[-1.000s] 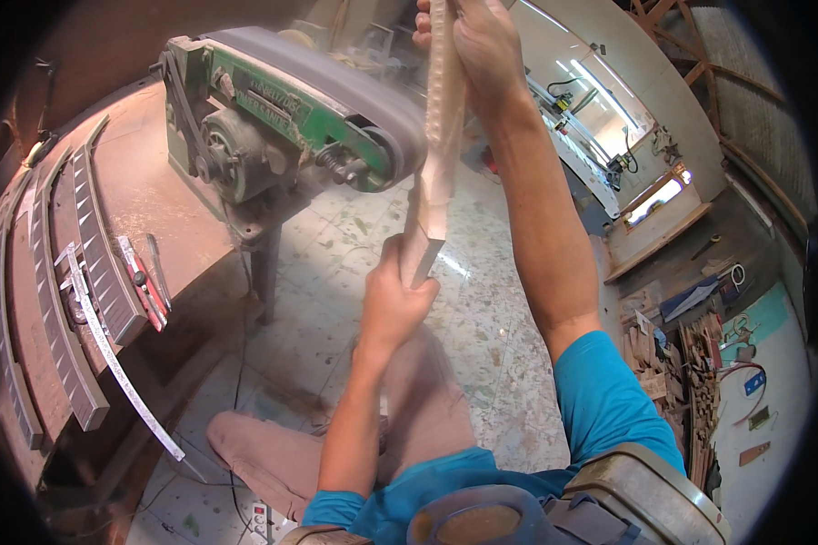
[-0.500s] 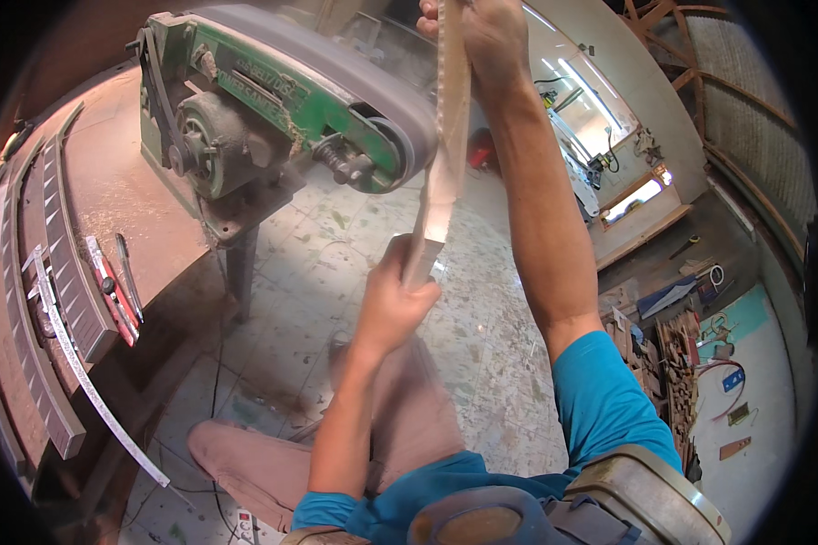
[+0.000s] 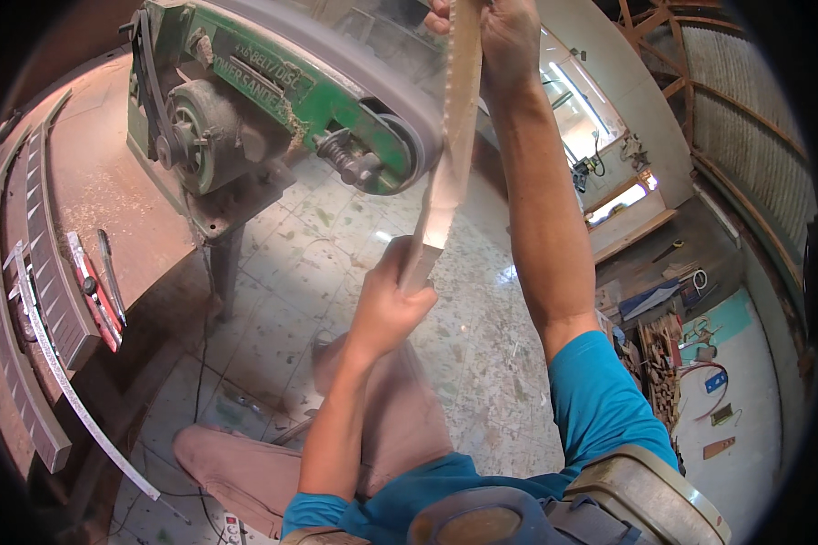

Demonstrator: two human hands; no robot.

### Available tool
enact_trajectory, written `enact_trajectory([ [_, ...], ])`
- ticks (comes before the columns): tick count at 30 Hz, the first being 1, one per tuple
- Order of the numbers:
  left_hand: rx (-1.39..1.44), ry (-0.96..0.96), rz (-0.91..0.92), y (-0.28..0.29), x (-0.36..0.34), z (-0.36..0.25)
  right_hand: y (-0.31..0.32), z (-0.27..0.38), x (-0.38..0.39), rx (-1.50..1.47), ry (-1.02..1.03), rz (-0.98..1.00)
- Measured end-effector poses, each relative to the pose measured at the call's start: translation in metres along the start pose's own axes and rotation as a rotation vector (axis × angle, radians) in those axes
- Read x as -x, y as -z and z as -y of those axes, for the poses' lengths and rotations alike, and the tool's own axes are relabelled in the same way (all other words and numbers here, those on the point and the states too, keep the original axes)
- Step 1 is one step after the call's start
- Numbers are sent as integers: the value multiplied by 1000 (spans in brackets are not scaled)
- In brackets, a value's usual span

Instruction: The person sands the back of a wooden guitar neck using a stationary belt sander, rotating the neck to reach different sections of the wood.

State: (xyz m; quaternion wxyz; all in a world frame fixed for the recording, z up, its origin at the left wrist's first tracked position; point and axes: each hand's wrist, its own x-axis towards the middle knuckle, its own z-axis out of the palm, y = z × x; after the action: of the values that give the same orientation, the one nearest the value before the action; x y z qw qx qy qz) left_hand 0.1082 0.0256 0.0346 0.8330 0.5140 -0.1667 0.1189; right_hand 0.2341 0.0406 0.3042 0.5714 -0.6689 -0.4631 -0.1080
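My left hand [image 3: 391, 295] is closed around the near end of a long, pale wooden strip [image 3: 451, 173]. Higher up, my right hand [image 3: 511, 45] grips the strip's far part, its fingers partly cut off by the upper edge of the picture. Between the two hands, the strip's left edge meets the rounded front end of a green belt sander [image 3: 341, 127], whose grey belt [image 3: 418, 118] bends around a roller there. A row of small notches shows along the strip's upper left edge.
The sander stands on a dusty workbench [image 3: 154, 245]. Curved wooden strips with triangular marks [image 3: 59, 263], a red utility knife [image 3: 95, 291] and a long white flexible strip [image 3: 86, 418] lie at left. Stacked wood pieces [image 3: 659, 359] sit at right. A cable crosses the tiled floor [image 3: 282, 272].
The view has shifted slightly, so the bench and sander sit a little farther left. Both hands keep their grip, and the wooden strip still meets the belt's end.
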Motion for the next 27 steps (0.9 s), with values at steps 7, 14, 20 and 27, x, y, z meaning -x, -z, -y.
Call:
enact_trajectory([
  [7, 44, -33, 11, -1, -1, 3, 1, -2, -1, -5, 10, 23],
  [14, 89, -33, 50, 1, -3, 12, 0, -1, -2, 25, 5, 20],
  [20, 145, -2, 77, 3, -2, 11, 0, -1, -3, 47, 19, 33],
  [27, 251, 69, 173, 9, -5, 11, -2, -1, -2, 8, -27, 16],
])
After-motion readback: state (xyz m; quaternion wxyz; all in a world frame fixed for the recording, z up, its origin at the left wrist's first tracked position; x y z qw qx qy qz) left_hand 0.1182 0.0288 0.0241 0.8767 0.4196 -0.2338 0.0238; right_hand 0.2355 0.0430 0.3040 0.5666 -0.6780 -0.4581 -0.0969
